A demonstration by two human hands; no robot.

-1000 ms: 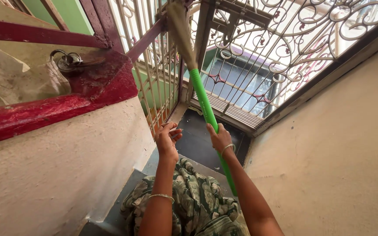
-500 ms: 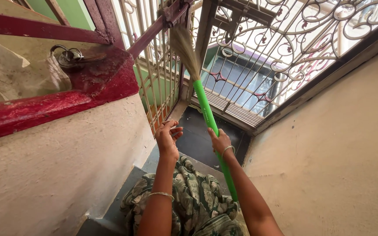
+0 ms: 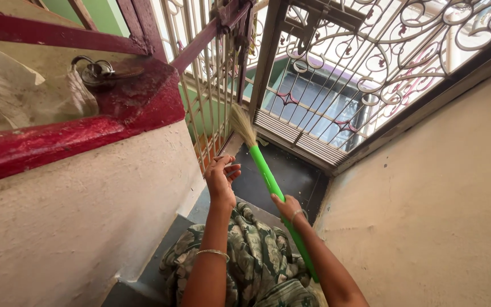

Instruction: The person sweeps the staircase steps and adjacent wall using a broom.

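Note:
My right hand (image 3: pixel 288 208) grips the bright green handle of a broom (image 3: pixel 268 177), whose straw bristles point up and away toward the barred metal gate (image 3: pixel 211 96). My left hand (image 3: pixel 221 177) is raised beside the gate's lower bars with its fingers loosely curled; whether it holds anything small I cannot tell. Both wrists carry thin bangles. Green patterned cloth (image 3: pixel 251 256) drapes below my arms.
A red-painted ledge (image 3: pixel 86 128) tops the rough white wall on the left, with a padlock (image 3: pixel 95 73) on it. An ornate scrolled grille (image 3: pixel 370 62) fills the window ahead. A plain plaster wall (image 3: pixel 427 199) stands at right. A dark landing floor (image 3: pixel 279 176) lies below.
The broom has come down: its bristles dropped from the top of the gate to about mid height, and my right hand moved lower with it. My left hand stayed put.

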